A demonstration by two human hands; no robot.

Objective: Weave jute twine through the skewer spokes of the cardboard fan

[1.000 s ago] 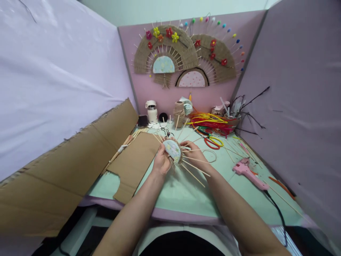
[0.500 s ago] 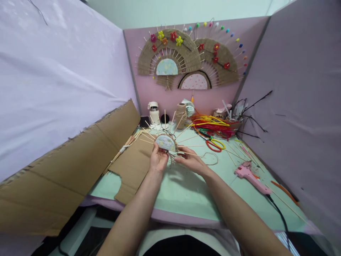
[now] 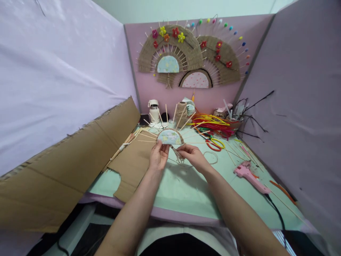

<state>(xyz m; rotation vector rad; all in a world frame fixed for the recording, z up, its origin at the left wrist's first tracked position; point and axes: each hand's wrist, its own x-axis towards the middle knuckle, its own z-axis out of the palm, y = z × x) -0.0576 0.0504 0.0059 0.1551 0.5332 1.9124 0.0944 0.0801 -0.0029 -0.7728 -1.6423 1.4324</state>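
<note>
My left hand [image 3: 159, 156] grips the lower left edge of a half-round fan base [image 3: 169, 137], thumb in front. Its face is pale blue patterned cloth, and thin wooden sticks [image 3: 188, 121] spread out from its curved rim like rays. The flat edge faces down toward me. From that edge hangs a twine tassel [image 3: 178, 155], which the fingers of my right hand [image 3: 193, 155] pinch near its middle. A loop of twine [image 3: 213, 157] trails on the table to the right of my right hand.
Cut cardboard [image 3: 130, 163] lies left, beside a tall cardboard sheet [image 3: 69, 163] and a stick bundle [image 3: 122, 147]. A pink glue gun [image 3: 252, 177], scissors [image 3: 215, 144] and red and yellow pipe cleaners [image 3: 213, 122] sit right. Behind stand a twine spool [image 3: 182, 112] and a white bottle [image 3: 153, 112].
The fan base has turned from tilted to nearly level, its sticks now pointing up and outward. My right hand has moved from its right rim down to the tassel.
</note>
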